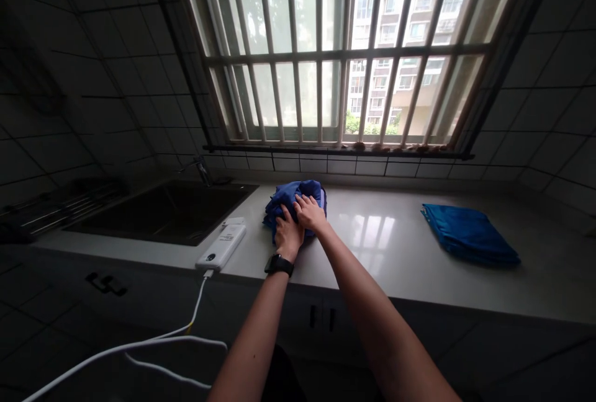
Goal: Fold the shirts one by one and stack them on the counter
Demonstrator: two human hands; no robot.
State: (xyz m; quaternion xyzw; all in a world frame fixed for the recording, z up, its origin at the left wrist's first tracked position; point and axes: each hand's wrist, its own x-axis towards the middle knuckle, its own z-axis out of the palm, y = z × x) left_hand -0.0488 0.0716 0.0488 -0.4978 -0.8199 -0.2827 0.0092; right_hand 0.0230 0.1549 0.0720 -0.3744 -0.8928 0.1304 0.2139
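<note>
A: How was the grip?

B: Both hands lay on the blue bundle (pixel 298 190), the left hand (pixel 289 233) on its near side and the right hand (pixel 311 213) beside it, fingers spread over the top. They were in contact with the cloth, but I couldn't tell whether either had closed on a fold.

A: What might have gone wrong there?

B: The bundle looked thick and uneven, so lifting both palms at once could have let it spring loose. Pushing on one side only might have slid it across the smooth bench (pixel 372 272).

A: And the black watch (pixel 279 264)?

B: On the left wrist, near the cloth; a loose fold could have snagged on it.

A: Where exactly was the bundle?

B: On the bench, between the sink (pixel 228 208) and the folded blue cloth (pixel 469 234), which lay well apart to the right.

A: Anything else worrying?

B: The white power bank (pixel 222 245), just left of the bundle and beside the sink. Its white cable (pixel 199 303) hung over the front edge, so a forearm catching it could have dragged the power bank off, and a leftward sweep might have knocked it into the basin.
</note>
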